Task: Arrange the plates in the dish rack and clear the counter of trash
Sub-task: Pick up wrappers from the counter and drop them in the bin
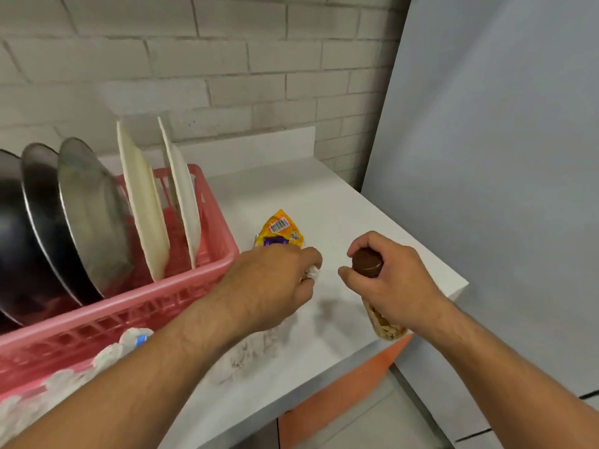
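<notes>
Both hands busy: left hand (275, 280) pinching a white paper scrap (312, 272), right hand (392, 283) wrapped round a jar (385, 322) near the counter's (340, 202) front edge. Yellow wrapper (280, 228) lying beside the rack (181, 296), plates (146, 202) upright inside. Likely to drop the jar over that edge, or lose the scrap, if either grip slackens.

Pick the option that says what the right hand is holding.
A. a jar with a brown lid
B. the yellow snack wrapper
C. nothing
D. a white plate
A: the right hand grips a jar with a brown lid near the counter's edge, while the yellow snack wrapper lies on the counter beyond the left hand.
</notes>
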A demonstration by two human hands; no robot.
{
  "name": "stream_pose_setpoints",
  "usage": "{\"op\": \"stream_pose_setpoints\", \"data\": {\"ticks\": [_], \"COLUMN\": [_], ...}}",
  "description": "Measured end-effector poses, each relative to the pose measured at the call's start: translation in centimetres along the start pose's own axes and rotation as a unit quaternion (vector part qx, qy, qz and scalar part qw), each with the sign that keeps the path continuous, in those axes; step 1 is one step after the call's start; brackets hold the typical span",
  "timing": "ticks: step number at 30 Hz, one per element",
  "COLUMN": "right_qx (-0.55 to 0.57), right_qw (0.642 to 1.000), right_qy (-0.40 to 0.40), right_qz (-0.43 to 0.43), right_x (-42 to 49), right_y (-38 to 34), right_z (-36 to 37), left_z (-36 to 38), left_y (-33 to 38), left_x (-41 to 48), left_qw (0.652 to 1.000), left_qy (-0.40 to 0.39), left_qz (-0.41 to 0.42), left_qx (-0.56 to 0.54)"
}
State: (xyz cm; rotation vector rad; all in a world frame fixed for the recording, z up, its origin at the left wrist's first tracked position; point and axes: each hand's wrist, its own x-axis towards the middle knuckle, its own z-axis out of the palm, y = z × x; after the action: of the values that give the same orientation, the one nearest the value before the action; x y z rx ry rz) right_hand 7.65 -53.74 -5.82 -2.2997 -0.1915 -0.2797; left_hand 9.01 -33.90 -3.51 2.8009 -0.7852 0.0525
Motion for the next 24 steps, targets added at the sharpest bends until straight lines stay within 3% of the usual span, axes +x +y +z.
{"op": "stream_pose_setpoints", "data": {"ticks": [7,15,19,24], "right_qx": [0.011,0.08,0.064,-0.052], "right_qw": [0.999,0.996,0.997,0.998], "right_qy": [-0.026,-0.034,-0.034,-0.031], "right_qz": [-0.026,0.026,0.015,0.029], "right_x": [-4.7,-14.7,-20.1,-24.6], "right_y": [-2.7,-2.8,-2.4,-3.3], "right_z": [1.0,1.1,0.7,0.1], "left_z": [-0.1,2.5,4.3,4.9], "left_y": [0.8,5.7,8.1,9.9], "left_x": [-7.7,-17.3,-20.5,-24.5], "left_qw": [1.0,0.999,0.998,0.998], "left_qy": [-0.004,-0.006,-0.027,-0.04], "left_qz": [-0.009,-0.033,-0.04,-0.041], "left_qx": [-0.007,-0.034,-0.042,-0.04]}}
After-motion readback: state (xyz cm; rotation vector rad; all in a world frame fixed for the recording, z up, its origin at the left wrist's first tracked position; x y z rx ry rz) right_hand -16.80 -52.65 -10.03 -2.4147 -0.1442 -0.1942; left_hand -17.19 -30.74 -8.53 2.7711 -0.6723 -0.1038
